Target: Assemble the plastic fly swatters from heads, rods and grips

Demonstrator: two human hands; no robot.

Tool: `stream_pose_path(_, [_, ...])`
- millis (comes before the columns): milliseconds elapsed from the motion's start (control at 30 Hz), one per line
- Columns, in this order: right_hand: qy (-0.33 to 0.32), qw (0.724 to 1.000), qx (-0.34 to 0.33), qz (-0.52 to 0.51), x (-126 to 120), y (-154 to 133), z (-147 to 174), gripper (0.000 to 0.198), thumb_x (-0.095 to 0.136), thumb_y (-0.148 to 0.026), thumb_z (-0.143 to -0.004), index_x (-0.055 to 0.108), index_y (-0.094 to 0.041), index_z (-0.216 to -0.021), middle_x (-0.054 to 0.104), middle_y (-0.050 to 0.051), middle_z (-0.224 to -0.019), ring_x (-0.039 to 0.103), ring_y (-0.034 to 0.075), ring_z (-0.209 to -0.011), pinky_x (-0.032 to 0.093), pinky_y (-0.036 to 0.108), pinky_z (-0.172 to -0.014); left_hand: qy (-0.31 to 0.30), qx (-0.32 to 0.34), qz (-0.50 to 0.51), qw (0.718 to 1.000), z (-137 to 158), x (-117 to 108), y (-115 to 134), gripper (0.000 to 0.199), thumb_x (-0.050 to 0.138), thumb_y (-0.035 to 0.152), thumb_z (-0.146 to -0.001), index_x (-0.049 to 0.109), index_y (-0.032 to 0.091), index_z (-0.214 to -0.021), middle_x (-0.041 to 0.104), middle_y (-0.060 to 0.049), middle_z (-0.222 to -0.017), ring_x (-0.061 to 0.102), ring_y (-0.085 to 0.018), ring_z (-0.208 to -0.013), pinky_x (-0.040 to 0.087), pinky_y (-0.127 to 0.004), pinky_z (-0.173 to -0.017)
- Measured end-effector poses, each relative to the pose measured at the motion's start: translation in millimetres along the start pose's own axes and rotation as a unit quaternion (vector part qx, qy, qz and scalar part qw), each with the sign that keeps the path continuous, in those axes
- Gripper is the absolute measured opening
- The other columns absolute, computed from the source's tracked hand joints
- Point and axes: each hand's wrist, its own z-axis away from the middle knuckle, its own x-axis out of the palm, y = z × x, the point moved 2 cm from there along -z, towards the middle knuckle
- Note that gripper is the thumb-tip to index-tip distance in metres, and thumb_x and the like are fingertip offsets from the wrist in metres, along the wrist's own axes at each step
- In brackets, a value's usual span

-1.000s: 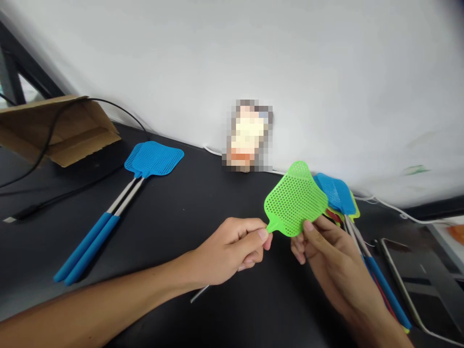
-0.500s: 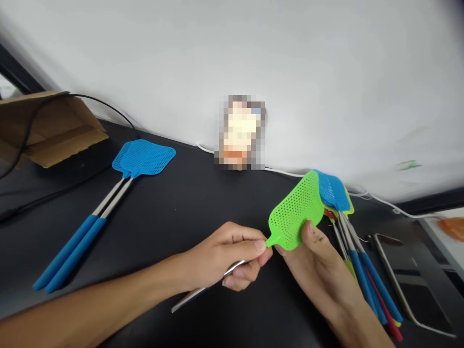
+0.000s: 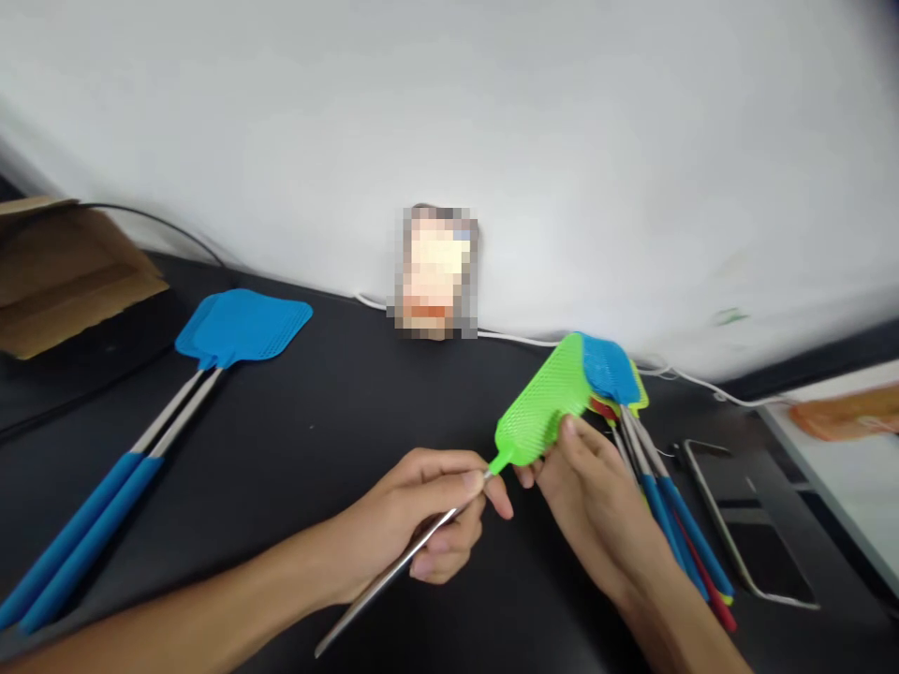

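Observation:
A fly swatter with a bright green perforated head (image 3: pixel 540 402) and a thin metal rod is held between my two hands, tilted up to the right. My left hand (image 3: pixel 439 510) pinches the rod just below the green neck; the rod's bare end points down to the left. My right hand (image 3: pixel 586 477) grips the lower right edge of the green head, thumb on top and fingers behind it. Behind the green head lies a pile of fly swatters, with a blue head (image 3: pixel 610 367) on top and blue and red handles below.
Two blue fly swatters (image 3: pixel 235 328) lie side by side at the left. An open cardboard box (image 3: pixel 77 281) and a black cable are behind them. A pixelated upright object (image 3: pixel 435 271) leans on the wall. At the right lies a dark-screened phone (image 3: pixel 748 524).
My left hand has shifted down the swatter, baring the top of the metal rod below the green neck. More of the rod shows. The whole view has swung slightly right.

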Motion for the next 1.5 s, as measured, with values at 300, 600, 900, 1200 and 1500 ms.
stream_pose_path(300, [-0.066,0.993,-0.052,0.08,-2.9,-16.1,9.5,0.04,0.064,-0.058,-0.096,0.07,-0.021,-0.108,0.067,0.005,-0.091,0.057,0.016,-0.071,0.049,0.031,-0.064,0.142,0.062,-0.229,0.961,-3.2,1.5,-3.0,0.044,0.06,0.049,-0.099,0.07,0.011,-0.118,0.044,0.007,-0.052,0.038,-0.007,-0.041,0.031,-0.021,-0.042])
stream_pose_path(600, [0.029,0.998,-0.003,-0.05,9.3,-6.7,8.5,0.026,0.078,-0.044,-0.089,0.068,-0.023,-0.1,0.072,0.003,-0.099,0.064,0.019,-0.079,0.05,0.033,-0.068,0.134,0.067,-0.268,0.952,-3.7,7.3,-5.1,0.037,0.057,0.047,-0.101,0.071,0.013,-0.1,0.046,0.007,-0.052,0.037,-0.006,-0.042,0.033,-0.021,-0.046])
stream_pose_path(900, [0.097,0.986,-0.046,-0.124,-25.8,-20.1,-12.7,0.029,0.085,-0.048,-0.08,0.072,-0.028,-0.096,0.075,0.002,-0.099,0.068,0.023,-0.087,0.055,0.037,-0.071,0.108,0.062,-0.162,0.979,-7.1,-0.4,4.1,0.035,0.065,0.046,-0.094,0.07,0.012,-0.09,0.045,0.006,-0.048,0.034,-0.007,-0.036,0.027,-0.021,-0.04])
stream_pose_path(1200, [0.183,0.965,-0.076,0.171,-59.8,-25.6,-21.6,0.064,0.088,-0.043,-0.073,0.066,-0.025,-0.13,0.076,0.008,-0.113,0.071,0.034,-0.102,0.058,0.043,-0.08,0.281,0.179,-0.366,0.869,-3.4,-7.1,27.6,0.049,0.053,0.052,-0.101,0.067,0.013,-0.126,0.07,-0.003,-0.068,0.052,-0.013,-0.054,0.041,-0.025,-0.057])
stream_pose_path(1500, [0.171,0.905,-0.104,0.375,-66.9,-12.1,-24.2,0.086,0.073,-0.053,-0.086,0.036,-0.021,-0.156,0.065,0.016,-0.131,0.067,0.033,-0.108,0.055,0.045,-0.085,0.313,0.202,-0.483,0.792,-1.1,-23.6,34.1,0.054,0.057,0.03,-0.098,0.05,0.019,-0.15,0.071,-0.007,-0.112,0.058,-0.013,-0.07,0.05,-0.027,-0.069])
